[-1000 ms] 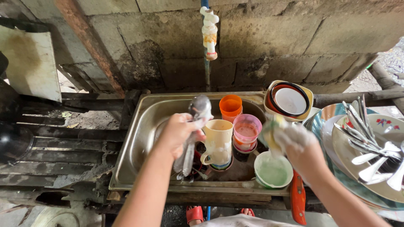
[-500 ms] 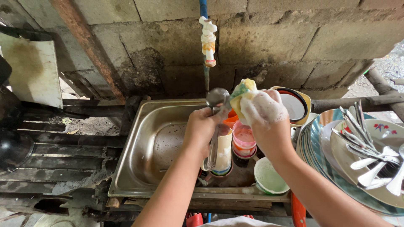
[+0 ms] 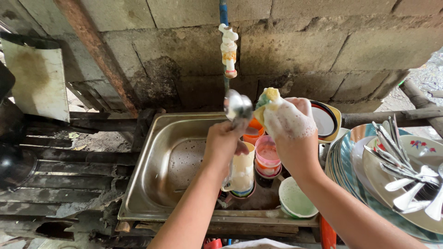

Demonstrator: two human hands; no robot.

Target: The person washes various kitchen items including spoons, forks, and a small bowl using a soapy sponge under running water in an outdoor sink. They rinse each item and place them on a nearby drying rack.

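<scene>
My left hand [image 3: 223, 144] held a shiny metal ladle [image 3: 238, 107] up over the sink [image 3: 161, 166]. My soapy right hand [image 3: 290, 121] squeezed a yellow sponge [image 3: 267, 99], touching the ladle, above the cups [image 3: 267, 154].

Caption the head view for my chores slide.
Left hand holds a ladle; soapy right hand presses a sponge against it.

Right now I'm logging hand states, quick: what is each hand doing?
Left hand: closed around the shiny metal ladle.
Right hand: soapy, closed on the yellow-green foam sponge.
</scene>
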